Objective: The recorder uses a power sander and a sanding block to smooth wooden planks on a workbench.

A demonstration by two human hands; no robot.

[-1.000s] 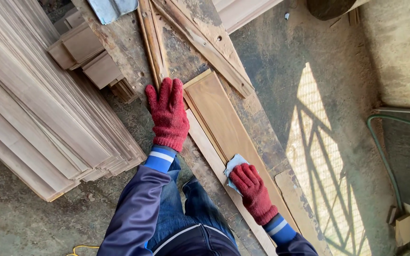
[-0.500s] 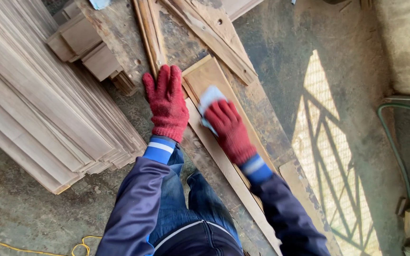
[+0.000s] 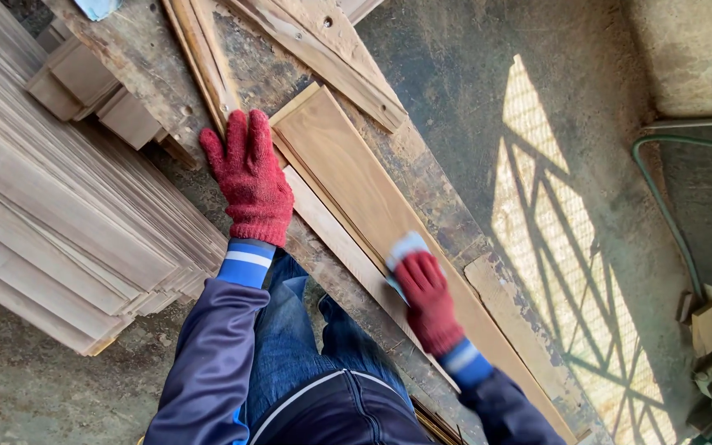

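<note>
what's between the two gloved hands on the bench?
Head view: between the left hand and the right hand with its pale cloth lies only the brown wooden board and a lighter strip alongside.

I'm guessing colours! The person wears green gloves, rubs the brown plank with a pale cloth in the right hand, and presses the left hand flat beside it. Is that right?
Not quite. The head view shows red gloves, not green. The right hand does rub the brown plank with a pale cloth, and the left hand lies flat beside it.
</note>
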